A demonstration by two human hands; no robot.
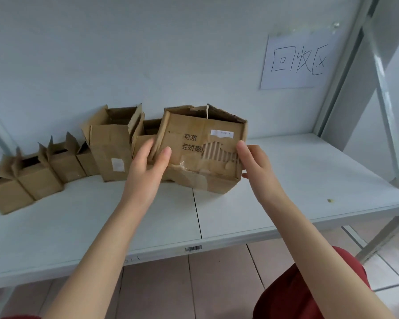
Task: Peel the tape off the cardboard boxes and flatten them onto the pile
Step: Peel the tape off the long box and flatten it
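- The left hand (pixel 148 164) has the near-left edge of the worn brown cardboard box with black printed characters (pixel 194 139). Its thumb lies on the front face and its fingers wrap round the corner.
- The right hand (pixel 255 164) clasps the opposite side, thumb on the front, fingers tucked behind and under. So the box sits clamped between both hands and tipped toward the person. I cannot tell whether its lower edge touches the white shelf (pixel 309 180).
- It looks empty and light, and soft with wear.
- One patch of torn facing (pixel 219 153) shows bare corrugation, so that wall should buckle easily.
- A wrinkled strip of glossy clear tape (pixel 189 168) runs along the lower seam between the hands. My pick is to lift its loose end near the left thumb while the other hand braces a firm corner fold, well away from the torn patch.
- Now the count. Left of the left hand stand six open-topped boxes:
  - one tall brown carton (pixel 111 155) just beside the hand
  - one short brown box (pixel 145 137) tucked behind the held one
  - four small brown boxes (pixel 39 180) trailing off further left
- With the held one, that makes seven.
- No flattened pile shows anywhere.
- Above the right hand hangs one white paper sign with handwritten characters (pixel 295 63).
- Below the hands, one barcode sticker (pixel 193 248) sits on the shelf's front edge.
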